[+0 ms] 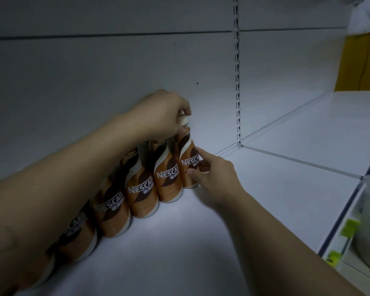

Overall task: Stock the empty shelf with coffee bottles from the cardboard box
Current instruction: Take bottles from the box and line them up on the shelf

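Both hands on the rearmost brown-and-white plastic coffee bottle [184, 177] — left hand [162, 112] curls over its white cap [183, 120], right hand [214, 178] pinches the label [188, 161]. It stands on the white metal shelf [201, 231], ending a bottle row [141, 195] under the left forearm.

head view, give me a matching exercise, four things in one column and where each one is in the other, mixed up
Things:
1 left hand
2 right hand
3 slotted upright
4 yellow tags

Places:
a low at the far right of the view
b gripping the cap of the end bottle
c running vertically up the back wall
d pinching the labelled side of the end bottle

Pairs: 1-b, 2-d, 3-c, 4-a
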`<state>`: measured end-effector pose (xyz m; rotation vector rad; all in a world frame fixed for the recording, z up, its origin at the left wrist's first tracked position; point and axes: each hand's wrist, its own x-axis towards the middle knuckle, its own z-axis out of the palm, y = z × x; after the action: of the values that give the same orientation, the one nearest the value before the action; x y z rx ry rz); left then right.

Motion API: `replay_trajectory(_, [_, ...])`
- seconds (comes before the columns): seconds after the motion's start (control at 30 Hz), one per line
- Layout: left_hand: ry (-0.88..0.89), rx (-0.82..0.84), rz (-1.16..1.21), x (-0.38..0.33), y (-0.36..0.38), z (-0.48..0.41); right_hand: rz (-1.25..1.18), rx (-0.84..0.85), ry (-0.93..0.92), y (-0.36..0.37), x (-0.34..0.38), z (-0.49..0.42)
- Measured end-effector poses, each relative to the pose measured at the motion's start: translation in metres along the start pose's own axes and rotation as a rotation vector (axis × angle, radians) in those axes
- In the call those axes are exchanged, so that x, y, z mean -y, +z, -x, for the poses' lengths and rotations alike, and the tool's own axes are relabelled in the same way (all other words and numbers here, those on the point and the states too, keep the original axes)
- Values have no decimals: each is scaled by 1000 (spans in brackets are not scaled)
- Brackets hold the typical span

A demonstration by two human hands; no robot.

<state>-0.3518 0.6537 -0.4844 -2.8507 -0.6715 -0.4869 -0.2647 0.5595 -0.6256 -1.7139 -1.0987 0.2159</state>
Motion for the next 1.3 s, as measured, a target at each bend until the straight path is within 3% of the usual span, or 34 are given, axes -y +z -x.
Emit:
replay_trajectory(0.33, [16,-81,-119,7,-14,67,157,25,79,-8,9,6])
replay_trajectory(0.5, [-3,-112,-163,10,-28,108,201,-71,-102,-11,42,20])
replay_trajectory(0.67, [-12,-130,-198,10,-33,140,326,-5,-232,-1,59,42])
replay_trajectory(0.97, [-263,-216,-454,52,-47,220,393,134,-288,29,99,78])
replay_trajectory(1.2, [-374,-170,-582,86,-59,287,430,289,-378,68,122,110])
replay_trajectory(1.3, [-462,-192,-624,101,-56,320,479,235,-431,86,130,124])
